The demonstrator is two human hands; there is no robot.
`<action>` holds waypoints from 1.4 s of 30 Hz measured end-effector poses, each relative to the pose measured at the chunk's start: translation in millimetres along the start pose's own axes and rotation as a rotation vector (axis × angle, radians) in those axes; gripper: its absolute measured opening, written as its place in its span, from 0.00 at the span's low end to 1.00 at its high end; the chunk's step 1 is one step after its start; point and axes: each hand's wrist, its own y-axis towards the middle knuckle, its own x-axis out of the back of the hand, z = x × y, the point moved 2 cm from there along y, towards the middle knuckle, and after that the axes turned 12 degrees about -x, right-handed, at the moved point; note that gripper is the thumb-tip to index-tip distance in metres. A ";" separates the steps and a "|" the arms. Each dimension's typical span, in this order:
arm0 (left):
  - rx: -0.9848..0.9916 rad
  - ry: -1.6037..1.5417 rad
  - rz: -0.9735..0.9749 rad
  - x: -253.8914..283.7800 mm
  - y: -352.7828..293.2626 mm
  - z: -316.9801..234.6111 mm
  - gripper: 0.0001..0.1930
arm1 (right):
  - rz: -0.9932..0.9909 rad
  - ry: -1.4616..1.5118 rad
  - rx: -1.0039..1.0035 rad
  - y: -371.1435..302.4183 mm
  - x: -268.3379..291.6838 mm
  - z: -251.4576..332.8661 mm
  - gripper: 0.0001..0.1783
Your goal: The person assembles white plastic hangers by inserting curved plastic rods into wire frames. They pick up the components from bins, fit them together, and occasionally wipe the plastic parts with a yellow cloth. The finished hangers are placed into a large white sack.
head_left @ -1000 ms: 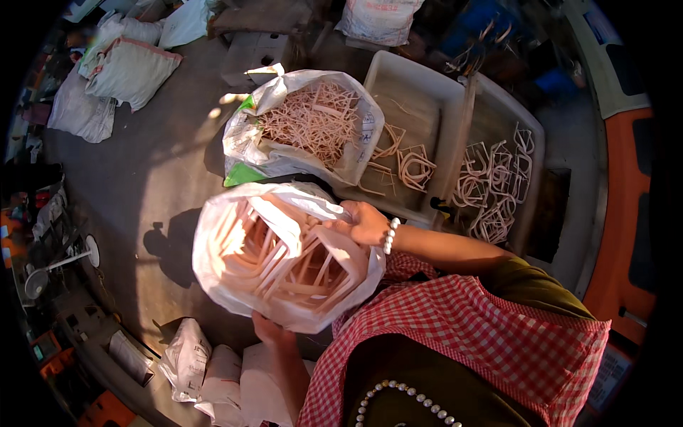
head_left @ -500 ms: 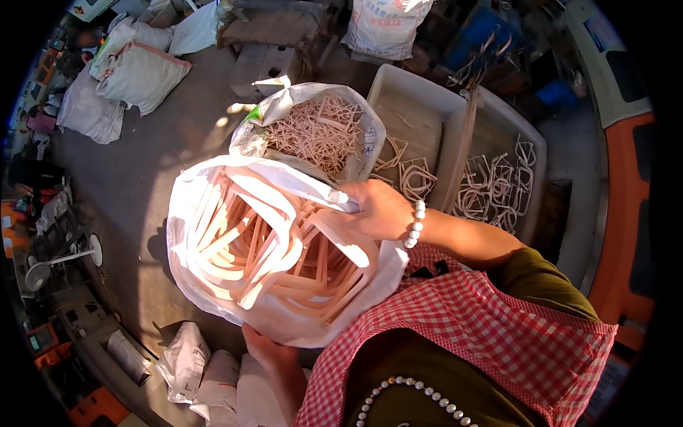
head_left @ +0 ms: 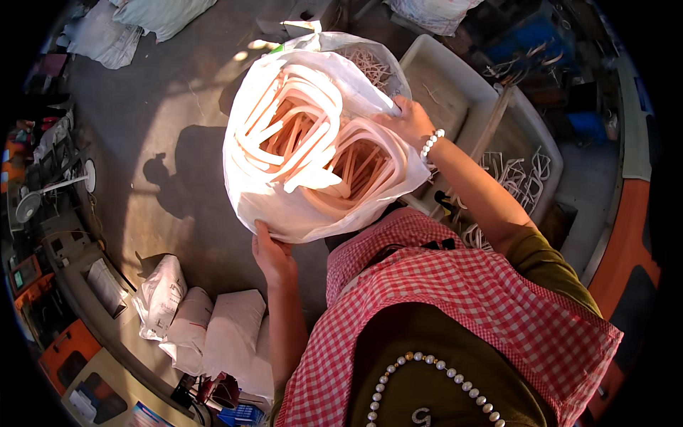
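A white woven sack (head_left: 267,220) hangs open-mouthed in front of me, full of pale pink curved plastic strips (head_left: 313,85) that look like moulded frames. My right hand (head_left: 413,127) is closed on its rim at the far right. Low on the near left side, my left hand (head_left: 274,257) is closed on the sack's edge, the thumb uppermost and the other fingers partly hidden. Just behind stands a second white sack (head_left: 341,41) holding thin pink scraps (head_left: 371,70), mostly covered by the first one.
Two pale tubs (head_left: 420,53) stand to the right, the farther-right one with several frame-like pieces (head_left: 523,171) inside. Several filled white sacks (head_left: 231,331) sit at lower left, near a fan (head_left: 30,206). More sacks (head_left: 107,35) lie at far left. Orange machinery (head_left: 626,235) borders the right.
The held sack has moved forward and now covers more of the scrap sack. Its strips have shifted inside. My left hand shows more fully at its side, and the view has shifted.
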 end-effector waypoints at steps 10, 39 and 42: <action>-0.001 0.110 0.096 -27.1 -20.0 0.6 0.20 | -0.616 -0.489 0.698 -56.9 20.6 20.0 0.25; -0.861 1.860 0.754 -121.7 54.5 22.0 0.26 | 0.522 -0.594 0.310 -109.2 -63.7 14.6 0.27; -0.888 1.941 0.755 -126.6 51.6 12.2 0.19 | 0.567 -0.680 0.312 -127.7 -41.8 18.8 0.24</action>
